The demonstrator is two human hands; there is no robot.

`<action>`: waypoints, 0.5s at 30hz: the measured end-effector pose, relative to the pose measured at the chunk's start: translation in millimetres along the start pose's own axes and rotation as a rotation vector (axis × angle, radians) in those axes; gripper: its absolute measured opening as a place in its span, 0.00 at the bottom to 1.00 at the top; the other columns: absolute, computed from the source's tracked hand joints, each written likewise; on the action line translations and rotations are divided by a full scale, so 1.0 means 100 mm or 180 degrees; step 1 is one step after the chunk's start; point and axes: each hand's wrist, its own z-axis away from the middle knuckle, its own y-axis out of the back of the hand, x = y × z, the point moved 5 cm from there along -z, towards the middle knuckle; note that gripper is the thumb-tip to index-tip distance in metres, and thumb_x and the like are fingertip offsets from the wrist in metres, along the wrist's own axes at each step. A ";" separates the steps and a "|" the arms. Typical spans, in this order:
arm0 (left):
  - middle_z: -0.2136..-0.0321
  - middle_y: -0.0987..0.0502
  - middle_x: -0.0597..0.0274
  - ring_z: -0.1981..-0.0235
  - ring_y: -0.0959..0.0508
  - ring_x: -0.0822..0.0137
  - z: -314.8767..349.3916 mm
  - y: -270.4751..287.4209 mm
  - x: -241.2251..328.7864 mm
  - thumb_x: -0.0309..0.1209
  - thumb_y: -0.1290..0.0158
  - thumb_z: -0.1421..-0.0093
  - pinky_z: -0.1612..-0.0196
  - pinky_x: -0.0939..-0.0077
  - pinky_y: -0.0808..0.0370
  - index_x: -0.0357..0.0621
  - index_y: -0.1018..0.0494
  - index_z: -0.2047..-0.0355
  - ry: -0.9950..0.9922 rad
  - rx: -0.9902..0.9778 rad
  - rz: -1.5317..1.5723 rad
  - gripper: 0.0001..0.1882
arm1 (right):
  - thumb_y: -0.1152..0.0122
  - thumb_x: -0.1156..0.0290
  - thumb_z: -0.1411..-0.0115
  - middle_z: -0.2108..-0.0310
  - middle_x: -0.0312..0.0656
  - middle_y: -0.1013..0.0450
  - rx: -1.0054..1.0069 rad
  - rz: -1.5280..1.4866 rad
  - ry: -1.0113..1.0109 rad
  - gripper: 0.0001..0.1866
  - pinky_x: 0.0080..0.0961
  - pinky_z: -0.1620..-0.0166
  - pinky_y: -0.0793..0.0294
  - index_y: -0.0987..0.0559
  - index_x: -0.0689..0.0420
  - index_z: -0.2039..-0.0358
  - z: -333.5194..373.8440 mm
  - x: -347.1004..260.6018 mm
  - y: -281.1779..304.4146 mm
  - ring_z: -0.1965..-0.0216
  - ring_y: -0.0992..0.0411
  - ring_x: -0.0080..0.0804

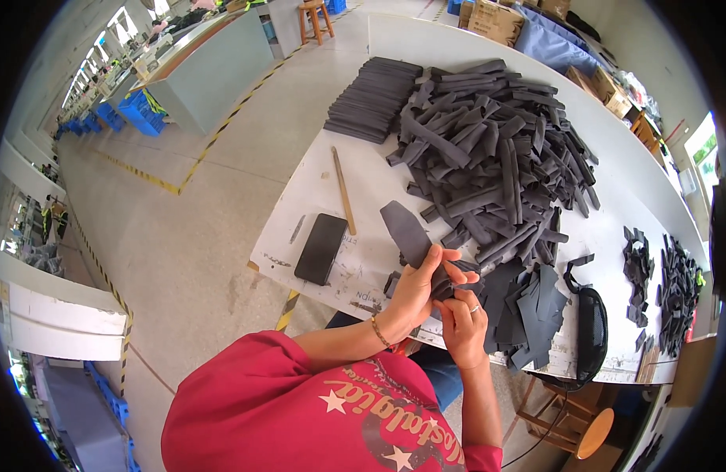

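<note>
1. the left hand (416,293) is closed around a dark grey strip (408,234), thumb along it, with the other fingers partly stretched out toward the right hand.
2. the right hand (464,330) sits just beside and below it, fingers curled inward, tips up against the dark material at the left palm; from where i stand i can't make out whether they pinch it.
3. that strip is the only one i see rising out of the left hand; its broad end points up and away from the person, above the near edge of the white table (300,189).
4. one bracelet (380,332) on the left wrist, one ring (475,309) on the right hand.
5. left of the hands lie one black phone (321,249) and one slim wooden stick (343,191), near each other.
6. beyond the hands, one neat row of strips (373,99) lies beside one big loose heap (493,149), with too many pieces to count.
7. just right of the hands, one fanned pile of flat dark pieces (532,315), overlapping beyond counting, then one long black object (591,334).
8. at the far right, two smaller bunches: a narrow one (637,275) and a fuller one (678,295).
</note>
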 end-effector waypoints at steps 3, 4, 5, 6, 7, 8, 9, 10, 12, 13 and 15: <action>0.76 0.22 0.57 0.61 0.18 0.53 -0.02 0.02 -0.05 0.48 0.54 0.32 0.55 0.62 0.23 0.39 0.29 0.57 -0.0018 -0.0152 0.0118 0.22 | 0.33 0.83 0.52 0.69 0.45 0.30 -0.0051 -0.0019 -0.0043 0.11 0.35 0.70 0.27 0.27 0.61 0.71 0.00 0.02 -0.01 0.70 0.27 0.45; 0.76 0.22 0.57 0.61 0.18 0.53 -0.03 0.02 -0.06 0.47 0.54 0.32 0.54 0.62 0.23 0.39 0.29 0.58 -0.0024 -0.0211 0.0111 0.21 | 0.32 0.82 0.52 0.69 0.45 0.31 -0.0072 -0.0016 -0.0054 0.11 0.36 0.69 0.27 0.27 0.61 0.71 0.00 0.03 -0.01 0.69 0.28 0.44; 0.76 0.22 0.57 0.60 0.18 0.52 -0.03 0.01 -0.07 0.47 0.53 0.33 0.53 0.61 0.23 0.39 0.29 0.59 -0.0030 -0.0271 0.0105 0.21 | 0.32 0.82 0.52 0.69 0.45 0.31 -0.0071 -0.0011 -0.0061 0.11 0.36 0.69 0.27 0.27 0.61 0.71 -0.01 0.04 -0.01 0.69 0.28 0.44; 0.76 0.22 0.57 0.60 0.18 0.52 -0.03 0.01 -0.08 0.47 0.53 0.33 0.53 0.61 0.23 0.39 0.29 0.59 -0.0022 -0.0273 0.0105 0.21 | 0.33 0.82 0.52 0.69 0.46 0.30 -0.0051 -0.0038 -0.0079 0.11 0.35 0.69 0.26 0.27 0.61 0.71 -0.01 0.04 0.00 0.70 0.27 0.45; 0.75 0.21 0.57 0.59 0.18 0.52 -0.04 0.01 -0.08 0.47 0.53 0.33 0.53 0.61 0.24 0.39 0.29 0.59 -0.0010 -0.0342 0.0129 0.21 | 0.34 0.83 0.51 0.70 0.47 0.28 -0.0035 -0.0076 -0.0090 0.10 0.34 0.69 0.26 0.28 0.61 0.72 -0.02 0.05 0.00 0.71 0.27 0.46; 0.75 0.21 0.57 0.59 0.19 0.51 -0.03 0.00 -0.08 0.47 0.52 0.33 0.52 0.61 0.24 0.39 0.28 0.59 0.0002 -0.0411 0.0153 0.20 | 0.34 0.83 0.51 0.70 0.47 0.28 -0.0037 -0.0081 -0.0089 0.10 0.34 0.69 0.26 0.28 0.61 0.72 -0.02 0.06 0.00 0.71 0.27 0.46; 0.75 0.21 0.57 0.59 0.19 0.51 -0.03 0.00 -0.08 0.47 0.52 0.33 0.52 0.61 0.24 0.39 0.28 0.59 -0.0002 -0.0407 0.0153 0.20 | 0.33 0.83 0.51 0.70 0.47 0.28 -0.0072 -0.0132 -0.0123 0.10 0.34 0.69 0.26 0.28 0.61 0.72 -0.03 0.07 0.00 0.71 0.27 0.46; 0.74 0.21 0.57 0.58 0.19 0.51 -0.03 0.00 -0.09 0.46 0.52 0.33 0.52 0.61 0.24 0.39 0.28 0.59 0.0004 -0.0405 0.0164 0.20 | 0.33 0.83 0.52 0.69 0.47 0.28 -0.0104 -0.0178 -0.0160 0.10 0.34 0.69 0.26 0.28 0.61 0.72 -0.03 0.08 0.00 0.71 0.27 0.47; 0.73 0.20 0.56 0.57 0.19 0.50 -0.03 0.01 -0.10 0.46 0.51 0.33 0.51 0.61 0.24 0.39 0.28 0.60 0.0009 -0.0403 0.0175 0.20 | 0.33 0.83 0.52 0.69 0.47 0.28 -0.0101 -0.0175 -0.0160 0.10 0.34 0.69 0.26 0.28 0.61 0.72 -0.05 0.09 0.01 0.71 0.27 0.47; 0.71 0.21 0.56 0.55 0.20 0.50 -0.03 0.02 -0.11 0.45 0.54 0.32 0.49 0.61 0.25 0.39 0.28 0.59 -0.0003 -0.0457 0.0150 0.20 | 0.33 0.83 0.52 0.69 0.47 0.28 -0.0099 -0.0174 -0.0161 0.10 0.34 0.68 0.26 0.28 0.61 0.72 -0.06 0.09 0.01 0.70 0.27 0.47; 0.70 0.21 0.56 0.53 0.21 0.49 -0.04 0.05 -0.12 0.45 0.56 0.31 0.47 0.60 0.26 0.39 0.28 0.59 -0.0014 -0.0507 0.0124 0.20 | 0.34 0.83 0.51 0.69 0.48 0.28 -0.0114 -0.0169 -0.0150 0.10 0.34 0.68 0.26 0.28 0.61 0.72 -0.07 0.10 0.01 0.71 0.27 0.47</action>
